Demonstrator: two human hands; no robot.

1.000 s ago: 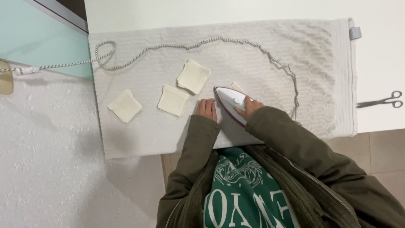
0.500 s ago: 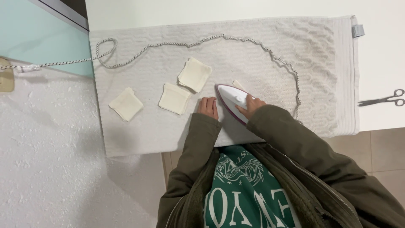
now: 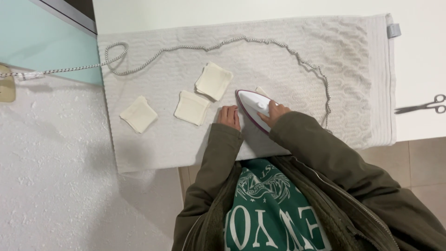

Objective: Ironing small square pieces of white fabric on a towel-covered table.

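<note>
A white iron (image 3: 253,108) with a dark red edge is gripped by the right hand (image 3: 275,113), the fingers wrapped over its handle, and is pressed on a cream fabric square (image 3: 261,91) whose corner shows at the far side. The left hand (image 3: 229,116) is laid flat on the pale towel (image 3: 353,79) just left of the iron, fingers together and holding nothing. Three more fabric squares (image 3: 191,108) are spread to the left. A braided cord (image 3: 218,46) is looped across the towel, and scissors (image 3: 423,106) are set on the white counter (image 3: 418,60) at the right
</note>
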